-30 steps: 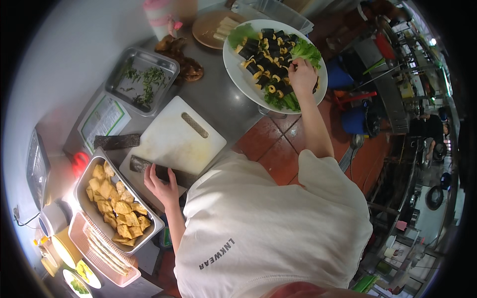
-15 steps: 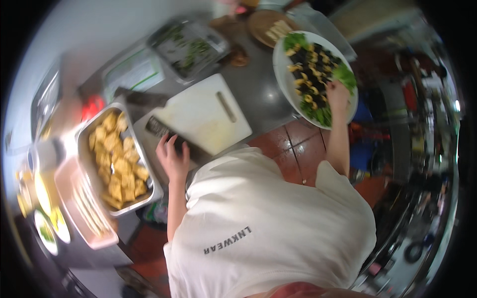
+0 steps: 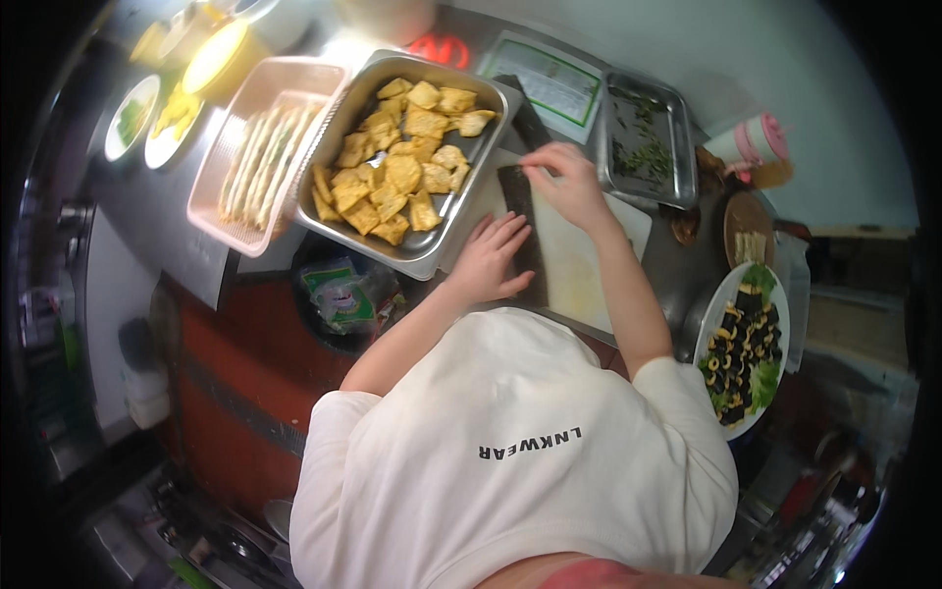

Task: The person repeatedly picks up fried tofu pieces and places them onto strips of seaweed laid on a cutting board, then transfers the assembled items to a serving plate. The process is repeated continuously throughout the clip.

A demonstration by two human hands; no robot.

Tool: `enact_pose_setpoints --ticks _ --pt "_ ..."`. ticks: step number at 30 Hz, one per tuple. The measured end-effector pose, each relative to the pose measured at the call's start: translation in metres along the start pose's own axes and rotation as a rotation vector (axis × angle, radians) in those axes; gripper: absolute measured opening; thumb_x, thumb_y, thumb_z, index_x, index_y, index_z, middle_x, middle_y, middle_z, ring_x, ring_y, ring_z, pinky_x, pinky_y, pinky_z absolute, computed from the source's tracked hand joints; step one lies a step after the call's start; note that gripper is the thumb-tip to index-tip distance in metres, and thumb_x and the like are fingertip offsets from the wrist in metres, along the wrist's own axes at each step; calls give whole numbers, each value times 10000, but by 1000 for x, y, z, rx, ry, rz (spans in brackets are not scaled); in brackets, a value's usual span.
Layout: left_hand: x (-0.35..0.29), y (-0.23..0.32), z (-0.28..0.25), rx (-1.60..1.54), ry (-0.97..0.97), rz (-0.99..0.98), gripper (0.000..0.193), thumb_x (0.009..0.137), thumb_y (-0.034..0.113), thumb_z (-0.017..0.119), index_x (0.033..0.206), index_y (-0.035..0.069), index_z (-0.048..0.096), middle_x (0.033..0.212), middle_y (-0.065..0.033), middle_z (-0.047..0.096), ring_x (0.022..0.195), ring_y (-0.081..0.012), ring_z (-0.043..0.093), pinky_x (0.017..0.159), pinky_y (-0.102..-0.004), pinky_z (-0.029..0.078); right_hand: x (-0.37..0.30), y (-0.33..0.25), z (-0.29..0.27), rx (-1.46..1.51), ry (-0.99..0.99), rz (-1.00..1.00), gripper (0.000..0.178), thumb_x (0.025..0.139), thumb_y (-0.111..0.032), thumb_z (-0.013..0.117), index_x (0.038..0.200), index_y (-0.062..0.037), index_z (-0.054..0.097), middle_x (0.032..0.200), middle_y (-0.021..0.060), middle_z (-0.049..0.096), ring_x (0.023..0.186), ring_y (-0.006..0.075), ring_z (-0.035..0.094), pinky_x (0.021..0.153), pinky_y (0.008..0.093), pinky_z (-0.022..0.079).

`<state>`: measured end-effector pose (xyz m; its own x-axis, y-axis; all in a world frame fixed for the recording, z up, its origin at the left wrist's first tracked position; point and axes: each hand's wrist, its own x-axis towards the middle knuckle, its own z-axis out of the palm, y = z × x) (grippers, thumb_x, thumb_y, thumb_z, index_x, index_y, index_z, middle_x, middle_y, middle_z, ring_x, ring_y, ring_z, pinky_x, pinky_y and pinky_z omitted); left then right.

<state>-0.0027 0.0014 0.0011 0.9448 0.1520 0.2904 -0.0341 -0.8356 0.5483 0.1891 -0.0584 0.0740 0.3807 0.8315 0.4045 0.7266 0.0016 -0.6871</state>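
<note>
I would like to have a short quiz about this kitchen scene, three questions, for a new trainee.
1. True or false: the pink basket stands to the left of the metal tray that holds yellow pieces.

2. Which thing lies partly under the left hand?
A) the oval plate
B) the dark strip
C) the pan of green leaves

3. Which hand is at the strip's far end, away from the person's body?

Key: 1. True. 2. B. 3. The right hand.
</note>
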Motion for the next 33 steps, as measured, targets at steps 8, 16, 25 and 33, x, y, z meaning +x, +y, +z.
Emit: enact_pose_setpoints --ticks 8,16,25,33 --pt "0 1 4 -21 46 -56 673 754 382 673 1290 30 466 1392 -141 434 1330 -330 364 1118 -524 257 116 35 132 -394 -317 23 260 795 -261 647 929 -40 681 1008 140 646 1062 328 570 921 412 464" --pt "1 -2 5 -49 56 -40 718 688 403 735 1243 22 485 1388 -155 439 1312 -353 380 1114 -521 264 130 30 113 -199 -269 134 272 760 -204 727 955 -25 660 879 141 675 837 280 648 755 360 509" --pt "3 4 -4 -151 30 -154 1190 585 443 833 1452 -29 168 1389 -155 448 1308 -349 375 1115 -453 259 -64 28 -17 381 -357 754 141 825 -121 712 858 -20 618 713 18 636 599 71 572 531 219 449" --pt "6 1 -2 -54 -32 -132 1208 557 502 848 1453 -8 218 1464 -172 340 1344 -336 333 1113 -500 244 -94 -8 3 -149 -403 685 227 770 -177 758 935 -55 660 692 17 640 622 103 590 574 269 474"
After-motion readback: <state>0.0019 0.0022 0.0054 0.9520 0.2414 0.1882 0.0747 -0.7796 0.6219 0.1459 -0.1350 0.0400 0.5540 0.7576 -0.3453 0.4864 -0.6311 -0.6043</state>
